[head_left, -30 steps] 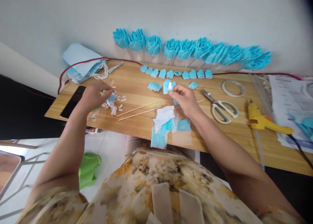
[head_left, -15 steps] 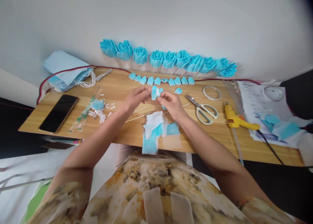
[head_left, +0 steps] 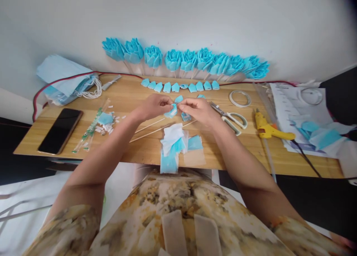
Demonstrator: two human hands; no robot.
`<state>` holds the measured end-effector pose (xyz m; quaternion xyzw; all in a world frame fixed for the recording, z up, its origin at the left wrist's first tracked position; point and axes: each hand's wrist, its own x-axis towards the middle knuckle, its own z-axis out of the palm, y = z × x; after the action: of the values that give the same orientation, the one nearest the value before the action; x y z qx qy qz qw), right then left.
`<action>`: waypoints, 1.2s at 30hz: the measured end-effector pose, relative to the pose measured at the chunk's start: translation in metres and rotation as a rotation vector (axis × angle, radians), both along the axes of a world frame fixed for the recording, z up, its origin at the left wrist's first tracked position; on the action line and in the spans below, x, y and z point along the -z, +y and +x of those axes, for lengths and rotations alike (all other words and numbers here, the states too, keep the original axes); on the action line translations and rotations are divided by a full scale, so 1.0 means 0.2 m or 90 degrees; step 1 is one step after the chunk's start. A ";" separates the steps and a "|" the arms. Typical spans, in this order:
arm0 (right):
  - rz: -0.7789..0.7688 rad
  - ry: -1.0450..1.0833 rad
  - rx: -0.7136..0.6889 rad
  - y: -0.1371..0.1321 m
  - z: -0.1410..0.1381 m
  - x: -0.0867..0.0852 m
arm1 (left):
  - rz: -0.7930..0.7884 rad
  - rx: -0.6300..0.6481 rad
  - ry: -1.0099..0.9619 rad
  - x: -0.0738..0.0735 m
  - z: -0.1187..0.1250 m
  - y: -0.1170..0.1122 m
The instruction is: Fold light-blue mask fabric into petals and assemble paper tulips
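Observation:
Both my hands meet over the middle of the wooden table. My left hand is closed in a pinch on a small blue fabric petal, which hangs below its fingertips. Close beside it, my right hand has its thumb and fingertips pressed together; whatever lies between them is too small to make out. Another blue piece lies under the right hand, and a folded petal shows just behind the fingertips. Toward me is a pile of white and blue fabric scraps, with thin wooden sticks beside it.
Blue fabric flowers on sticks lean along the wall behind a row of folded petals. Scissors, a tape roll and a yellow glue gun lie right. A phone and white paper bits lie left.
The petal has tilted and come lower in my left hand. My right fingertips have moved off its white strip and now pinch beside it. The whole view has shifted slightly.

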<state>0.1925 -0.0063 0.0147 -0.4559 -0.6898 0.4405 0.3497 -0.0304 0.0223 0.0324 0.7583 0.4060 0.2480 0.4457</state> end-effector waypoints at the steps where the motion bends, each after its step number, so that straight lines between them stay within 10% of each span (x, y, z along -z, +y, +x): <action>1: -0.003 -0.009 -0.008 -0.01 -0.01 0.00 | 0.018 -0.002 0.024 0.00 0.01 0.00; 14: 0.008 -0.063 -0.024 0.00 -0.01 -0.01 | 0.160 0.009 0.111 0.00 0.05 0.03; 20: 0.068 0.042 0.108 0.03 -0.03 0.05 | 0.292 -0.206 -0.035 -0.02 0.10 -0.06; 36: 0.346 0.025 0.242 -0.05 -0.13 0.08 | 0.369 -0.323 -0.028 0.14 0.18 -0.16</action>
<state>0.1656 -0.0165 -0.0016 -0.4581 -0.6779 0.1759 0.5474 0.0057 -0.0105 0.0049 0.7227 0.4843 0.4711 0.1458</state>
